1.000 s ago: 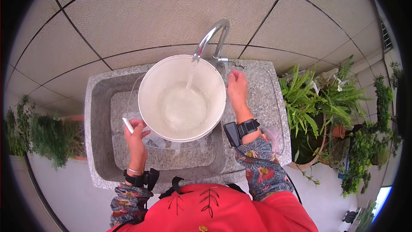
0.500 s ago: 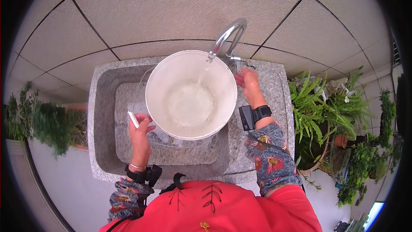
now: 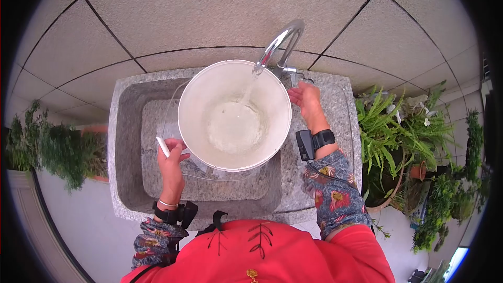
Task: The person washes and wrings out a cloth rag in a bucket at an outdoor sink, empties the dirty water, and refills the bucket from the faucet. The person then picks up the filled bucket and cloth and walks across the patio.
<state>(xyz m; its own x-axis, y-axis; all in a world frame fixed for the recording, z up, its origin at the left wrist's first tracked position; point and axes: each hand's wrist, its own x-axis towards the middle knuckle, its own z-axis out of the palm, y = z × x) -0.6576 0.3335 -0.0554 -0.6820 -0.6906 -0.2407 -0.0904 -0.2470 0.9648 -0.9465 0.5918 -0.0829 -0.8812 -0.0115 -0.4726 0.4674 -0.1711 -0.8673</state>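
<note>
A white bucket (image 3: pixel 196 110) stands tilted slightly over the stone sink (image 3: pixel 126 141), with shallow clear water in its bottom. From the chrome faucet (image 3: pixel 281 39) a stream of water runs into it. My left hand (image 3: pixel 172 165) is closed around the white grip (image 3: pixel 163 145) of the bucket's thin wire handle, at the bucket's left side. Beside the right rim, just below the faucet base, is my right hand (image 3: pixel 308 100), its fingers extended and apart. Whether those fingertips touch the rim is hard to see.
Right of the basin lies a grey stone counter (image 3: pixel 298 183). A tiled wall (image 3: pixel 209 10) rises behind the sink. Potted ferns (image 3: pixel 382 131) crowd the right side, and more plants (image 3: pixel 63 152) stand at the left.
My right hand has shifted slightly right and is turned a little. The water stream still runs into the bucket. My left hand keeps its hold on the handle grip.
</note>
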